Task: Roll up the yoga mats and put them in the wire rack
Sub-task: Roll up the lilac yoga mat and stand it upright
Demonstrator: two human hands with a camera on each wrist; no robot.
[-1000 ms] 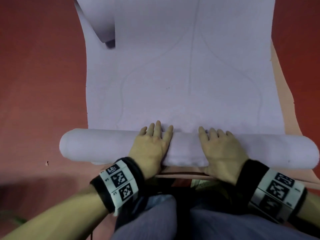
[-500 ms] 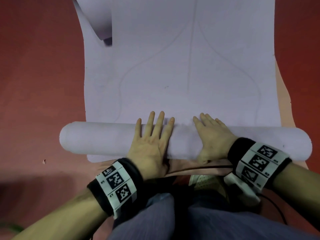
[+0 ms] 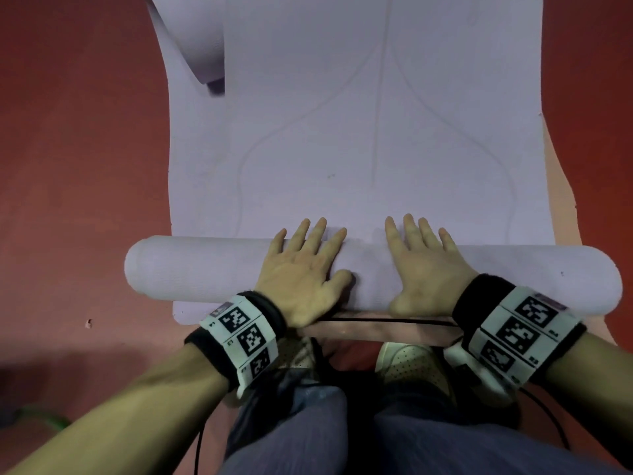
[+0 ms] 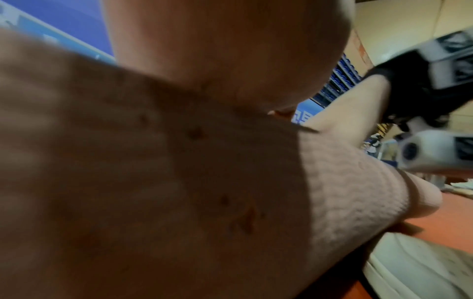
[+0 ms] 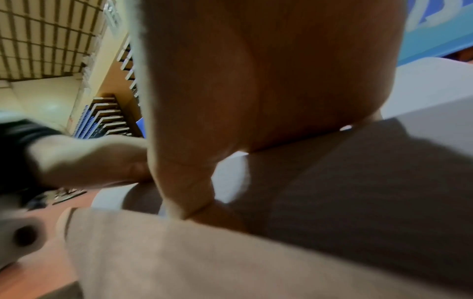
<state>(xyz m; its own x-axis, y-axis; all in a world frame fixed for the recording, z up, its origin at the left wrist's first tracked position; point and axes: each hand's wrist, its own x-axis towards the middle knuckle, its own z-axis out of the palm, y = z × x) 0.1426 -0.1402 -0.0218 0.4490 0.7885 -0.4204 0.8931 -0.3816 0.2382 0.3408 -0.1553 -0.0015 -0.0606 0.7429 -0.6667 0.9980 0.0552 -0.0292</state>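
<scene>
Lavender foam yoga mat (image 3: 356,138) lies lengthwise on the red floor (image 3: 82,166), its near end wound into a thick roll (image 3: 205,269) lying crosswise just ahead of the person's knees. Left hand (image 3: 303,269) and right hand (image 3: 423,265) both lie flat on top of the roll near its middle, fingers spread and straight, tips reaching over the far side onto the flat part. Since a second ago the roll has travelled forward over the flat part, and the hands have gone from draped with bent fingers to stretched flat, the right one reset beside the left. Judgement: one more push done, winding is midway; much flat mat remains ahead. Roll's left end juts past the mat's edge, so it may be winding slightly askew. A peach-coloured second mat (image 3: 561,200) shows beneath, along the right edge. Far left corner of the lavender mat curls up. Wire rack not in view.
</scene>
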